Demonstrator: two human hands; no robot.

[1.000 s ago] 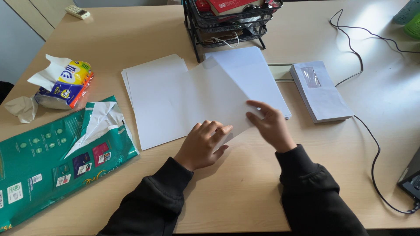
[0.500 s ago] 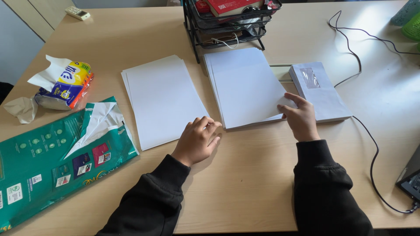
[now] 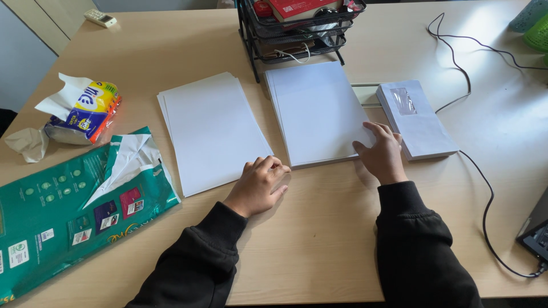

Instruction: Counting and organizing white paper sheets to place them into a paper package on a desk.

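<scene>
Two stacks of white paper lie side by side on the wooden desk (image 3: 319, 228). My left hand (image 3: 258, 183) rests with curled fingers at the near right corner of the left paper stack (image 3: 208, 128), touching its edge. Spread flat, my right hand (image 3: 379, 153) presses on the near right corner of the right paper stack (image 3: 314, 111). Just right of that hand sits a pile of white window envelopes (image 3: 415, 117). Neither hand lifts a sheet.
A torn green paper-ream wrapper (image 3: 68, 205) lies at the left, with a tissue pack (image 3: 83, 111) behind it. A black wire desk tray (image 3: 297, 28) stands at the back. Black cables (image 3: 485, 188) run along the right. A remote control (image 3: 101, 17) sits far left.
My right hand carried a sheet from the left stack over to the right stack and laid it flat. It now presses on that stack's corner. My left hand barely moved.
</scene>
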